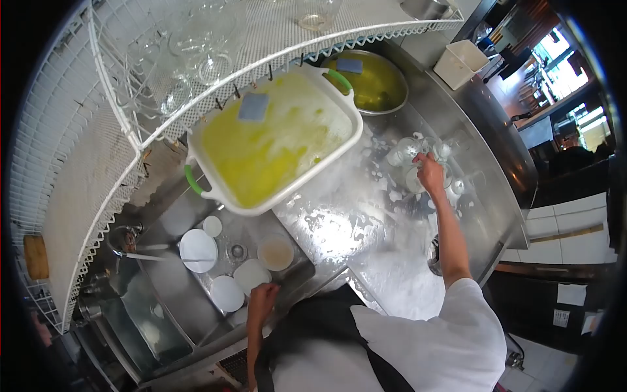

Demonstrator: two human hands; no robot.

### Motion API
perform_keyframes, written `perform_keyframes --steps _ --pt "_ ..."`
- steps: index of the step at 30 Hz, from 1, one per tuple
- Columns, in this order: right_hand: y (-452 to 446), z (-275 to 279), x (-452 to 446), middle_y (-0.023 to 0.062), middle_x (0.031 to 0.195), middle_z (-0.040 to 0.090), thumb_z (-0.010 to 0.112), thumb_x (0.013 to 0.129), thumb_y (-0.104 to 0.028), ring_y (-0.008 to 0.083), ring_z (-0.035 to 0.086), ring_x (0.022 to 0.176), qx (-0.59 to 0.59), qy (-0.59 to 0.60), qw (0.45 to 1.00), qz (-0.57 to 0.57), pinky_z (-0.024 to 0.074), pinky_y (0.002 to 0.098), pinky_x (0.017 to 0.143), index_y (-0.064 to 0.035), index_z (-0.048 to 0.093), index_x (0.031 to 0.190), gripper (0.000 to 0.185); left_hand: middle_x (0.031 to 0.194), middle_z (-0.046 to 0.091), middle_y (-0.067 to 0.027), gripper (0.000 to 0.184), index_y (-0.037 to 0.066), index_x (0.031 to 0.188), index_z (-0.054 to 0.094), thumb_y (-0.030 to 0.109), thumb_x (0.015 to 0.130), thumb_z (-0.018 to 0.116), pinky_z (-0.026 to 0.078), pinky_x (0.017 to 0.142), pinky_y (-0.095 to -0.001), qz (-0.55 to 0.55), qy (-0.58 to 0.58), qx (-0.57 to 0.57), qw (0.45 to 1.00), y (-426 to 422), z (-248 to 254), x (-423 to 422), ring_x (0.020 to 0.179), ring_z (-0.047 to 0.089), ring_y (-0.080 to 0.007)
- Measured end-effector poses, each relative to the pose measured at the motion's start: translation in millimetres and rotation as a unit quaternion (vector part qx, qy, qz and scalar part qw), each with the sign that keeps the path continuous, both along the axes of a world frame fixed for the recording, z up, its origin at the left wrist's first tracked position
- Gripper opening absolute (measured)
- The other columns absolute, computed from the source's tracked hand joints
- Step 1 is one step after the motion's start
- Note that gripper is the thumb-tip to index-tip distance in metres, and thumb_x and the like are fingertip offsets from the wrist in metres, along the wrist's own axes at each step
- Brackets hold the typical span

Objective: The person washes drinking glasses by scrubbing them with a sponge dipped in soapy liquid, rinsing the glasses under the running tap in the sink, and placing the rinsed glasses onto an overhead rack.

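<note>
My right hand (430, 175) reaches over the soapy steel counter (333, 225), its fingers bent together at a group of clear glasses (408, 149). What exactly the fingers hold is too small to make out. Near the front edge of the sink (191, 297), my left hand (264, 297) is held low beside a round whitish dish (252, 277); its fingers look curled, but whether anything is in them is hidden. Other round pieces stand in the sink: a white one (198, 251), another white one (227, 294) and a beige one (275, 253).
A white tub (356, 130) of yellow-green sudsy liquid stands behind the sink, beside a metal bowl (403, 85) of similar liquid. A white wire rack (287, 49) with glassware hangs above. A faucet (124, 242) is at left, a white bin (457, 64) at back right.
</note>
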State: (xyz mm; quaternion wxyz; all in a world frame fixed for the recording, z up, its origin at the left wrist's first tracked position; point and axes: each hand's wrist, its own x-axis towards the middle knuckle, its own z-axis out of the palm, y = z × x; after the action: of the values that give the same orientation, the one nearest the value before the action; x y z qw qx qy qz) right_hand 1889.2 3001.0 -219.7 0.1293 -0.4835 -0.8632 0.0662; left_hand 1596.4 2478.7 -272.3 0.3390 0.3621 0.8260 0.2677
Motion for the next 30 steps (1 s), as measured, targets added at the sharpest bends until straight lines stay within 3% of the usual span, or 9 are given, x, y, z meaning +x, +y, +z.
perform_keyframes --steps 7,9,13,14,15,17,21,25,30 --pt "-87.9 -13.1 3.1 0.0134 0.093 0.056 0.060 0.064 0.005 0.0362 0.061 0.082 -0.072 -0.016 0.997 0.024 0.0478 0.0479 0.069 -0.0169 0.059 0.094 0.037 0.091 0.070 -0.0137 0.020 -0.003 0.096 0.068 0.015 0.091 0.060 0.051 0.071 -0.0318 -0.025 -0.155 0.144 0.977 74.1 -5.5 2.7 0.080 0.067 -0.0228" --pt "-124.1 -1.7 -10.1 0.0117 0.093 0.056 0.061 0.066 0.003 0.0356 0.062 0.080 -0.074 0.010 0.997 0.032 0.0473 0.0470 0.066 -0.0174 0.059 0.093 0.034 0.090 0.069 -0.0085 0.026 -0.003 0.102 0.066 0.020 0.094 0.058 0.052 0.071 -0.0268 0.026 -0.379 0.116 0.918 111.1 -10.7 15.7 0.081 0.065 -0.0154" --pt "-132.7 5.8 -14.9 0.0112 0.093 0.056 0.060 0.068 0.001 0.0341 0.062 0.077 -0.089 0.011 0.996 0.013 0.0473 0.0465 0.065 -0.0151 0.058 0.094 0.031 0.091 0.065 -0.0058 0.030 -0.002 0.109 0.064 0.024 0.095 0.057 0.053 0.071 -0.0250 0.077 -0.381 0.206 0.898 222.8 -25.3 54.6 0.082 0.060 -0.0096" --pt "-132.8 3.7 -14.2 0.0107 0.088 0.059 0.060 0.067 0.001 0.0339 0.063 0.075 -0.089 0.029 0.996 0.007 0.0482 0.0459 0.065 -0.0139 0.059 0.094 0.031 0.094 0.066 -0.0087 0.027 0.001 0.108 0.065 0.023 0.096 0.054 0.052 0.076 -0.0300 0.044 -0.338 0.208 0.917 260.4 -24.1 63.3 0.088 0.063 -0.0159" --pt "-141.1 -1.8 -11.1 0.0107 0.088 0.059 0.060 0.067 0.001 0.0339 0.063 0.075 -0.094 0.028 0.995 -0.011 0.0482 0.0459 0.065 -0.0139 0.059 0.094 0.031 0.101 0.065 -0.0140 0.022 0.002 0.110 0.064 0.013 0.093 0.055 0.049 0.085 -0.0364 -0.035 -0.099 0.297 0.949 295.9 -20.3 66.7 0.096 0.063 -0.0277" --pt "-145.7 -11.1 -9.0 0.0104 0.081 0.061 0.060 0.067 0.001 0.0339 0.063 0.071 -0.048 0.041 0.998 0.002 0.0489 0.0441 0.061 -0.0132 0.060 0.094 0.030 0.110 0.061 -0.0184 0.028 0.001 0.112 0.061 0.004 0.085 0.058 0.046 0.090 -0.0398 -0.113 -0.022 0.421 0.900 361.6 6.9 64.9 0.103 0.059 -0.0370" --pt "-162.5 -5.9 0.4 0.0108 0.078 0.063 0.059 0.064 0.002 0.0341 0.064 0.067 -0.055 0.054 0.997 -0.016 0.0503 0.0430 0.058 -0.0133 0.061 0.091 0.032 0.124 0.057 -0.0126 0.044 0.006 0.120 0.058 0.000 0.077 0.062 0.043 0.097 -0.0376 -0.342 0.031 0.322 0.882 446.7 26.9 74.2 0.114 0.054 -0.0327" --pt "-155.5 3.8 -2.7 0.0145 0.104 0.062 0.057 0.066 0.004 0.0348 0.064 0.067 -0.062 0.017 0.996 -0.061 0.0515 0.0419 0.058 -0.0141 0.062 0.086 0.028 0.131 0.053 -0.0075 0.053 0.009 0.125 0.054 0.007 0.075 0.067 0.036 0.104 -0.0445 -0.580 0.143 0.183 0.781 489.8 5.6 105.8 0.125 0.046 -0.0265" --pt "-146.8 7.9 -4.3 0.0195 0.141 0.041 0.061 0.061 0.007 0.0308 0.068 0.073 -0.098 0.048 0.992 -0.071 0.0551 0.0388 0.062 -0.0124 0.063 0.078 0.026 0.131 0.055 -0.0075 0.064 0.009 0.128 0.051 0.016 0.069 0.075 0.036 0.103 -0.0461 -0.624 0.159 0.069 0.762 506.5 -4.8 117.7 0.123 0.048 -0.0255"
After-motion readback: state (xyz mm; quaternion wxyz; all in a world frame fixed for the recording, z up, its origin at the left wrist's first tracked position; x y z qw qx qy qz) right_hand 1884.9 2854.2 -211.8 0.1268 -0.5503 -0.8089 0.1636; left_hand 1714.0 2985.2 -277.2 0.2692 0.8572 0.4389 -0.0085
